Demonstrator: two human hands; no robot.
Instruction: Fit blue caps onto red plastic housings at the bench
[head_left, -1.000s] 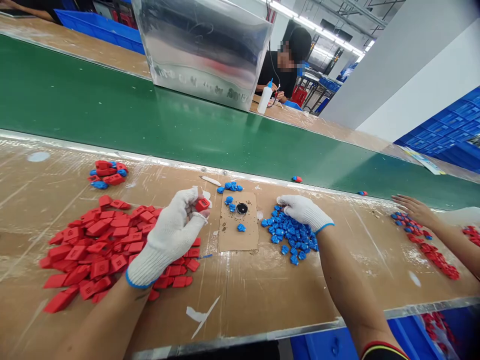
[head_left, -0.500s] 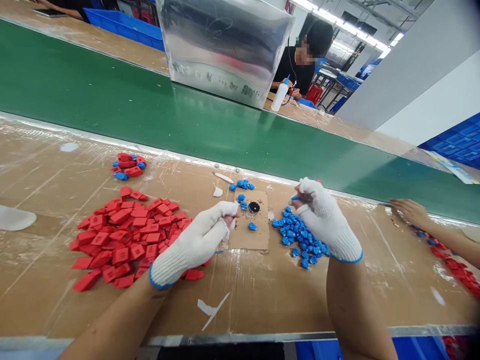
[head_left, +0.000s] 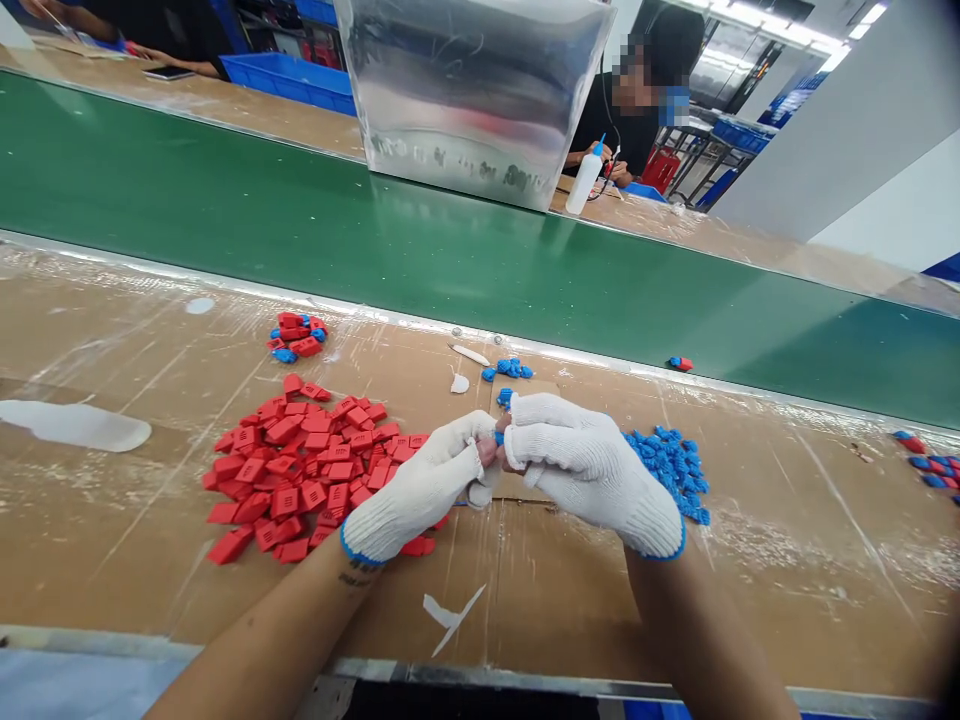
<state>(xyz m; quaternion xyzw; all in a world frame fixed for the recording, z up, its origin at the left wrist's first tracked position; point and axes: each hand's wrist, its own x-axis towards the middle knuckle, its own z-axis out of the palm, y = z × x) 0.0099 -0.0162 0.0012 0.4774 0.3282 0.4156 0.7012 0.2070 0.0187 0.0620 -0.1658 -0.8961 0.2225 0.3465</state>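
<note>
My left hand (head_left: 431,475) and my right hand (head_left: 585,460), both in white gloves with bare fingertips, meet over the cardboard piece. Between the fingertips a bit of a small blue piece (head_left: 499,438) shows, pinched by my right hand. What my left fingertips hold is hidden. A large heap of red pieces (head_left: 315,450) lies beside my left hand. The heap of blue pieces (head_left: 671,465) is partly behind my right hand. Several more blue pieces (head_left: 514,369) lie just beyond the hands.
A small red and blue pile (head_left: 300,338) sits back left. Behind runs a green belt (head_left: 300,240) bearing a red-blue piece (head_left: 681,364). A metal box (head_left: 480,100), a bottle (head_left: 585,180) and a person (head_left: 630,110) are beyond it. More assembled pieces (head_left: 937,467) lie far right.
My right hand has moved left from the blue heap to meet my left hand. A red-blue piece now shows on the belt. The other person's arm at the right has gone, and the view has shifted.
</note>
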